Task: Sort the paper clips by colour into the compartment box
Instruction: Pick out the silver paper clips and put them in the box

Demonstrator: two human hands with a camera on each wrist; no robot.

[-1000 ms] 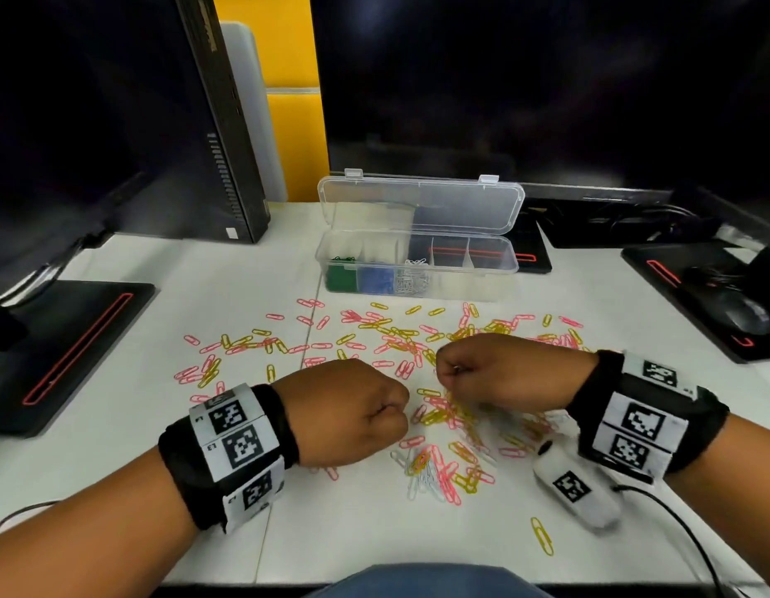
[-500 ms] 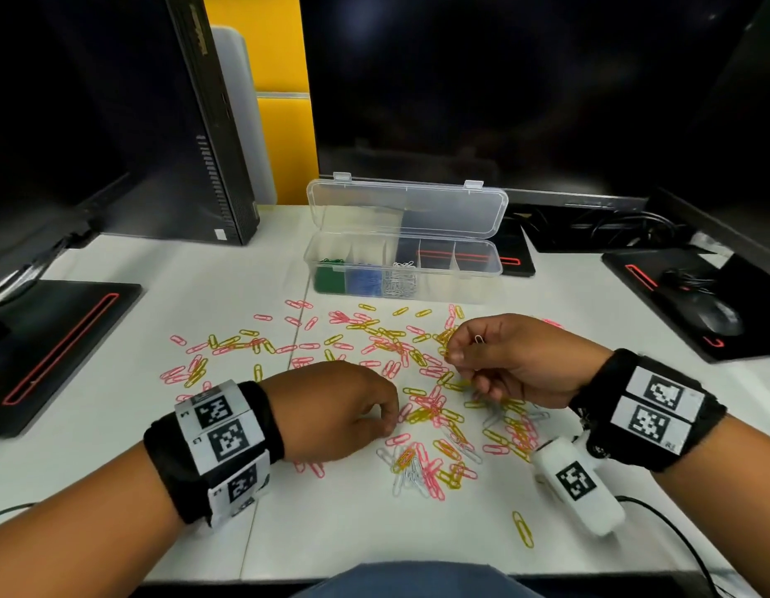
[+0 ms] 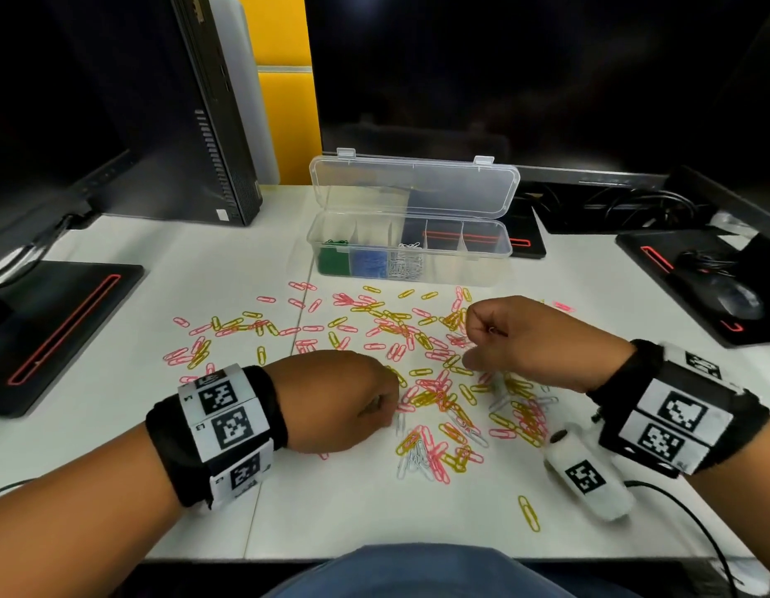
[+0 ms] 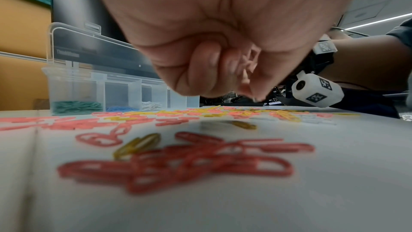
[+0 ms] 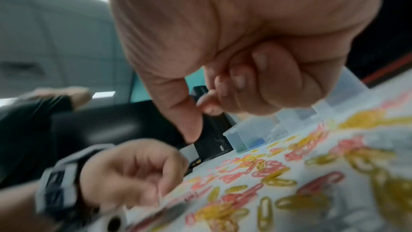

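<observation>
Pink, yellow and white paper clips lie scattered over the white table. Behind them stands the clear compartment box with its lid up. From its left end the compartments hold green clips, blue clips and white clips; those further right look empty. My left hand is curled low over the pile; in the left wrist view its fingertips pinch a white clip, with more white clips in the palm. My right hand is curled above the far side of the pile, with a small silvery clip showing between its fingers.
A black computer tower and a monitor base stand at the left. A mouse on a black pad is at the right. A white wrist camera with its cable hangs near my right wrist. One yellow clip lies near the front edge.
My right hand has moved away from my left, right and toward the box, still curled. My left hand has dipped its fingers into the pile's near side.
</observation>
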